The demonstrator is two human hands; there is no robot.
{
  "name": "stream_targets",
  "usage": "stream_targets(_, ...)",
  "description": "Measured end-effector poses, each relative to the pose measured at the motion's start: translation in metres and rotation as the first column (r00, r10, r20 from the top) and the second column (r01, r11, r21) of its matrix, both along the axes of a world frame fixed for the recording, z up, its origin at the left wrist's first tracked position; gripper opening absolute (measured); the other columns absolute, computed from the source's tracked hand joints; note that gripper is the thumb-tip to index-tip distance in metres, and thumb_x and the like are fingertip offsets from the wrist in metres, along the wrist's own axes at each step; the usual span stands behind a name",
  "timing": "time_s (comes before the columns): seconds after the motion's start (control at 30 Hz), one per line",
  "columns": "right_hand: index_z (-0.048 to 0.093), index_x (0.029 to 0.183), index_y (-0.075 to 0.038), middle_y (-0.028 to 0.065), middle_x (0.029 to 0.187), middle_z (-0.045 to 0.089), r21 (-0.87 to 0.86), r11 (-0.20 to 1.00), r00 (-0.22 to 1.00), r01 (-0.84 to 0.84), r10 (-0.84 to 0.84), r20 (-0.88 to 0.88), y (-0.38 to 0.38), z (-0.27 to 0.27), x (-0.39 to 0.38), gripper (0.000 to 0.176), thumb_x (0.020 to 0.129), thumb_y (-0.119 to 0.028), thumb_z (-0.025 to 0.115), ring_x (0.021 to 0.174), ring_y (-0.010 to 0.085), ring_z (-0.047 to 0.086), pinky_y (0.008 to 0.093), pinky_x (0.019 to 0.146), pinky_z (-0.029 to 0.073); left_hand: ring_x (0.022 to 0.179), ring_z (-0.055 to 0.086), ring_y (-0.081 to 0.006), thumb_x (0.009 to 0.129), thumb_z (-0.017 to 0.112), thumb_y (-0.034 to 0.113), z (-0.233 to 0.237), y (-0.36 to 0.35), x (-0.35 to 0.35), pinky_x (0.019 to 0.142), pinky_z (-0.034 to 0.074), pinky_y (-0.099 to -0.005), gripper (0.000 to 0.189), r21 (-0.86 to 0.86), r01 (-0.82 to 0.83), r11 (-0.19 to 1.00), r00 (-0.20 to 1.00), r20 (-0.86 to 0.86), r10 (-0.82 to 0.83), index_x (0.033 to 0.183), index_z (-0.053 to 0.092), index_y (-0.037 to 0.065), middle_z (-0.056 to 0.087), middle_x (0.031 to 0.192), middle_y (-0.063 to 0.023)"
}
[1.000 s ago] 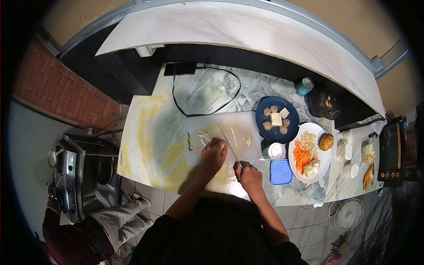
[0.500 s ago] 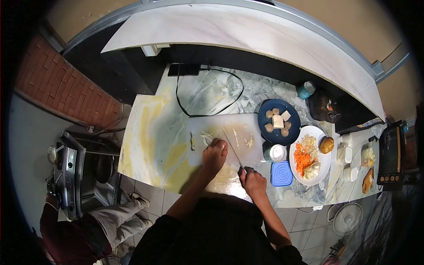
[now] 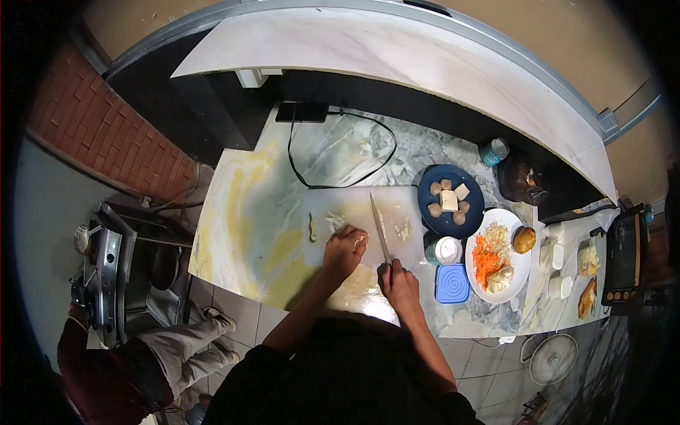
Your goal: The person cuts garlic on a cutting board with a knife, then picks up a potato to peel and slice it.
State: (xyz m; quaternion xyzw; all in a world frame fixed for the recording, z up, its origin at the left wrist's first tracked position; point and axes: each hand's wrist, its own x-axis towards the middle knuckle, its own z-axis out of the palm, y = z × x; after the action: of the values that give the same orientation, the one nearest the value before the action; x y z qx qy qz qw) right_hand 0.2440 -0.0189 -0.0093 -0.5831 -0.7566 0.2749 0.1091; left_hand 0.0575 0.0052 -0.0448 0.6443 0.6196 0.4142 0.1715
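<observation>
My right hand (image 3: 399,287) grips the handle of a kitchen knife (image 3: 378,223), whose long blade points away from me over a translucent white cutting board (image 3: 397,248). My left hand (image 3: 345,251) is closed on the board, left of the blade. A bit of something pale shows at its fingers; the rest is hidden. Thin pale strips (image 3: 336,219) lie just beyond my left hand. More pale slivers (image 3: 404,229) are right of the blade. A narrow dark-green piece (image 3: 312,228) rests near the board's left side.
Right of the board stand a blue plate (image 3: 428,223) of brown balls and pale blocks, a white jar (image 3: 447,249), a blue lid-like square (image 3: 452,285), and a white plate (image 3: 523,265) with shredded orange vegetable. A black cable (image 3: 292,159) lies behind. Another person (image 3: 117,375) stands by the stove (image 3: 110,276).
The knife blade has swung from slanting leftward to pointing nearly straight away, farther from my left hand. My left hand stays closed at about the same spot. The view has shifted slightly.
</observation>
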Motion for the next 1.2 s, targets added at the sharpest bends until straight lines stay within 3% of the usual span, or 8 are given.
stream_targets(0.1, 0.051, 0.125, -0.002, 0.0268, 0.082, 0.067, -0.02, 1.0, 0.999, 0.014, -0.015, -0.038, 0.001, 0.003, -0.003, 0.033, 0.097, -0.018, 0.052, 0.073, 0.0465, 0.066, 0.0541, 0.065, 0.053, 0.082, 0.065, -0.0342, 0.083, 0.07, 0.01, 0.001, -0.001, -0.004, 0.073, 0.053, -0.044, 0.012, -0.026, 0.011, 1.0, 1.0, 0.024, -0.01, 0.095, 0.067, 0.008, 0.064, 0.091, -0.0096)
stream_targets(0.17, 0.04, 0.143, -0.007, 0.0268, 0.08, 0.066, -0.005, 1.0, 0.993, -0.016, 0.016, -0.115, 0.0, -0.001, -0.002, 0.051, 0.094, -0.014, 0.054, 0.07, 0.0467, 0.065, 0.0543, 0.064, 0.052, 0.082, 0.066, -0.0339, 0.083, 0.07, 0.009, 0.0, -0.001, -0.004, 0.073, 0.053, -0.0432, 0.012, -0.004, 0.009, 1.0, 0.998, 0.064, -0.009, 0.095, 0.067, 0.008, 0.065, 0.092, -0.0095)
stream_targets(0.2, 0.04, 0.143, -0.007, 0.0268, 0.08, 0.066, -0.008, 1.0, 0.994, -0.016, 0.015, -0.112, 0.0, -0.003, -0.003, 0.051, 0.094, -0.014, 0.054, 0.07, 0.0467, 0.065, 0.0543, 0.064, 0.052, 0.082, 0.066, -0.0339, 0.083, 0.07, 0.009, 0.0, -0.001, -0.004, 0.073, 0.053, -0.0432, 0.012, -0.007, 0.009, 1.0, 0.998, 0.066, -0.009, 0.095, 0.067, 0.008, 0.065, 0.092, -0.0095)
stream_targets(0.27, 0.03, 0.154, -0.015, 0.0261, 0.079, 0.066, -0.004, 0.999, 0.987, -0.053, 0.052, -0.154, 0.0, -0.005, -0.005, 0.069, 0.09, -0.011, 0.056, 0.068, 0.0456, 0.064, 0.0539, 0.064, 0.052, 0.083, 0.066, -0.0332, 0.083, 0.07, 0.009, 0.0, -0.002, -0.004, 0.073, 0.054, -0.042, 0.012, 0.021, 0.012, 1.0, 0.998, 0.063, -0.013, 0.095, 0.068, 0.007, 0.065, 0.092, -0.0093)
stream_targets(0.37, 0.025, 0.157, -0.017, 0.0231, 0.079, 0.066, -0.028, 0.995, 0.992, -0.093, 0.09, -0.09, 0.003, 0.0, -0.01, 0.076, 0.088, -0.005, 0.055, 0.068, 0.0432, 0.065, 0.0493, 0.066, 0.051, 0.084, 0.066, -0.0322, 0.083, 0.07, 0.01, -0.007, -0.002, -0.004, 0.074, 0.054, -0.0408, 0.013, 0.035, 0.01, 0.999, 0.997, 0.081, -0.013, 0.096, 0.069, 0.006, 0.066, 0.093, -0.0091)
stream_targets(0.67, 0.028, 0.157, -0.014, 0.014, 0.074, 0.063, 0.055, 0.99, 0.983, -0.128, 0.134, -0.122, -0.006, -0.011, -0.01, 0.082, 0.082, 0.001, 0.057, 0.062, 0.0325, 0.062, 0.0419, 0.064, 0.052, 0.084, 0.067, -0.0309, 0.082, 0.072, 0.011, 0.002, -0.005, -0.001, 0.075, 0.055, -0.0391, 0.014, -0.038, -0.031, 0.999, 0.998, 0.056, 0.033, 0.096, 0.07, 0.008, 0.067, 0.094, -0.0079)
stream_targets(0.87, 0.03, 0.156, -0.012, 0.0182, 0.079, 0.063, 0.05, 0.99, 0.978, -0.131, 0.137, -0.157, -0.005, -0.004, -0.011, 0.079, 0.083, 0.0, 0.057, 0.066, 0.0358, 0.062, 0.0445, 0.065, 0.051, 0.082, 0.067, -0.0305, 0.079, 0.074, 0.011, 0.0, -0.004, 0.002, 0.074, 0.055, -0.04, 0.015, 0.045, -0.066, 0.997, 0.998, 0.012, 0.065, 0.094, 0.069, 0.011, 0.068, 0.094, -0.0071)
stream_targets(1.2, 0.032, 0.155, -0.012, 0.023, 0.088, 0.064, 0.043, 0.988, 0.972, -0.149, 0.154, -0.18, -0.006, 0.009, -0.011, 0.073, 0.087, -0.003, 0.059, 0.075, 0.0417, 0.062, 0.0488, 0.068, 0.05, 0.081, 0.067, -0.0301, 0.079, 0.075, 0.011, -0.002, -0.003, 0.002, 0.073, 0.055, -0.0406, 0.015, -0.001, -0.075, 0.997, 0.997, 0.002, 0.075, 0.093, 0.07, 0.013, 0.069, 0.091, -0.0052)
